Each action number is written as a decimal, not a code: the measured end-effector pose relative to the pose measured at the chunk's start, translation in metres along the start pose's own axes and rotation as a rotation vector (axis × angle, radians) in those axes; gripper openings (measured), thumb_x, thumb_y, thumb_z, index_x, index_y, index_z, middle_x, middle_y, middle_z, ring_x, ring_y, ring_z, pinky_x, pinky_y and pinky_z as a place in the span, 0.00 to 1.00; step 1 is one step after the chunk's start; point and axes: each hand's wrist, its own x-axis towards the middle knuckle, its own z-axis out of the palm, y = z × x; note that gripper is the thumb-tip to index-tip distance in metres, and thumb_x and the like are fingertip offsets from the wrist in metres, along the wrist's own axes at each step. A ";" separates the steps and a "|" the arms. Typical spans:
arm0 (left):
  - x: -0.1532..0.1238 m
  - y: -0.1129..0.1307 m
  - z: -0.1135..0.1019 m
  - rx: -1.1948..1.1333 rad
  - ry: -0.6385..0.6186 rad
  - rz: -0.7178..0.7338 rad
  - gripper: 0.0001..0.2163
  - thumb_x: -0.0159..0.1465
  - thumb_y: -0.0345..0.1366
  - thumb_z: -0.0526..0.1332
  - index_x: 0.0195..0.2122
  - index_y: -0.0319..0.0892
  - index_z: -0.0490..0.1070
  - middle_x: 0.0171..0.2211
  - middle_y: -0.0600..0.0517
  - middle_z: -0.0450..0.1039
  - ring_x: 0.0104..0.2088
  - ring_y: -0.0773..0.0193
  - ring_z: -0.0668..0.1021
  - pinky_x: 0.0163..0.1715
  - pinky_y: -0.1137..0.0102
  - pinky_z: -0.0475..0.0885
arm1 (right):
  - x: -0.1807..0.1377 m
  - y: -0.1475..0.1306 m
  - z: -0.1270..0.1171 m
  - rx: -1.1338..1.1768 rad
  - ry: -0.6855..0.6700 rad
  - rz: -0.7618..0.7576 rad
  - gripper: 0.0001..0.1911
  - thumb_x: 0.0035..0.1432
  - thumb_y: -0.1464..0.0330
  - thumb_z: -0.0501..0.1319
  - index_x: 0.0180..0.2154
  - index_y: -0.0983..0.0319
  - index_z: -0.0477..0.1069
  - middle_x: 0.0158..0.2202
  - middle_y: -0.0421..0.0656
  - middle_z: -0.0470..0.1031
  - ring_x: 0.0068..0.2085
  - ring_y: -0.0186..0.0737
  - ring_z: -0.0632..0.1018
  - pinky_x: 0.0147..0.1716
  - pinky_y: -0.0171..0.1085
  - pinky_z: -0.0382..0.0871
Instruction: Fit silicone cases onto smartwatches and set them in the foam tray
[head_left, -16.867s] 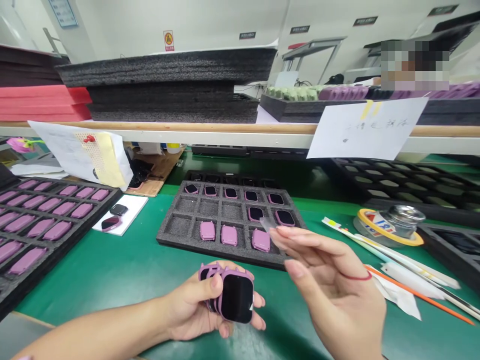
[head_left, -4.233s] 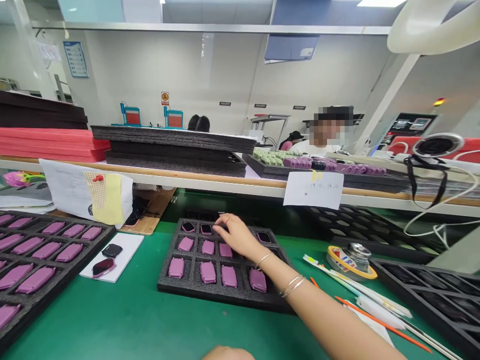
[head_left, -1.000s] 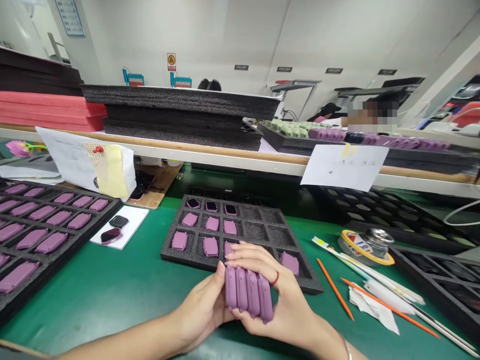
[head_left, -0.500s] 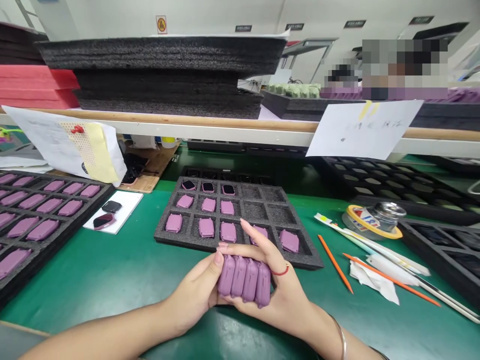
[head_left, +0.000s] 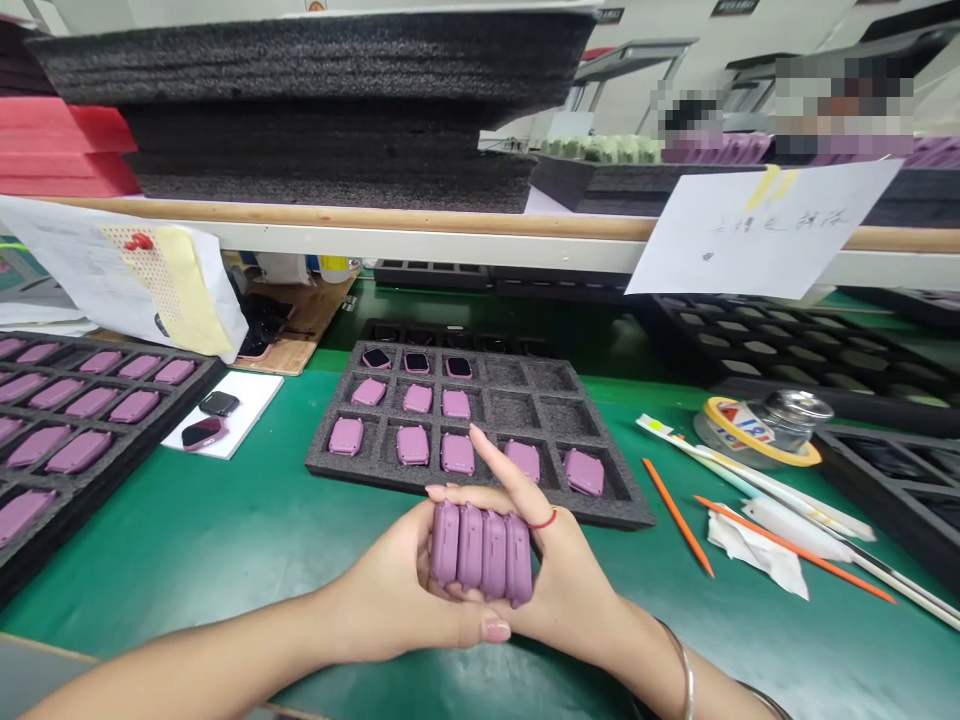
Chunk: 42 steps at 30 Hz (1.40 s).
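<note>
Squeezing four mauve watch cases (head_left: pixel 481 552) side by side, the left hand (head_left: pixel 394 590) and the right hand (head_left: pixel 564 572) are holding them between both palms, and the even pressure is keeping the row straight. Just beyond the hands, a black foam tray (head_left: pixel 510 375) is lying on the green bench mat (head_left: pixel 225 540), carrying more cases (head_left: pixel 412 445) in its compartments.

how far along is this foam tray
Done: eight purple watch cases lie purple side up in the foam tray. In hand: four more cases held together between the left hand and right hand. Still left, it seems: three black-faced watches in the back row.
</note>
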 end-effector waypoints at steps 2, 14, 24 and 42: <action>-0.001 -0.001 0.001 0.012 0.005 -0.012 0.27 0.49 0.29 0.75 0.48 0.42 0.67 0.37 0.54 0.74 0.36 0.65 0.76 0.38 0.69 0.72 | 0.001 0.000 0.000 0.016 0.011 -0.005 0.59 0.47 0.70 0.75 0.71 0.51 0.42 0.52 0.43 0.81 0.50 0.46 0.83 0.52 0.41 0.78; -0.004 -0.002 0.005 0.083 0.051 -0.004 0.26 0.49 0.31 0.74 0.46 0.41 0.64 0.34 0.54 0.72 0.34 0.66 0.74 0.36 0.69 0.72 | -0.001 0.000 0.001 -0.005 -0.008 -0.120 0.56 0.50 0.72 0.73 0.71 0.49 0.44 0.55 0.40 0.78 0.55 0.44 0.79 0.58 0.38 0.73; -0.005 -0.001 0.007 0.004 0.042 0.001 0.26 0.48 0.27 0.73 0.46 0.40 0.64 0.32 0.55 0.72 0.32 0.67 0.75 0.35 0.68 0.73 | -0.003 0.002 -0.001 -0.049 -0.038 -0.171 0.49 0.53 0.70 0.73 0.69 0.46 0.50 0.69 0.43 0.60 0.58 0.49 0.77 0.63 0.46 0.68; 0.002 0.001 0.002 0.079 -0.035 0.147 0.18 0.50 0.33 0.75 0.42 0.40 0.75 0.38 0.51 0.75 0.41 0.59 0.77 0.42 0.66 0.72 | 0.001 0.000 0.001 -0.041 -0.096 -0.199 0.49 0.58 0.64 0.70 0.71 0.47 0.42 0.61 0.45 0.72 0.57 0.48 0.78 0.62 0.49 0.70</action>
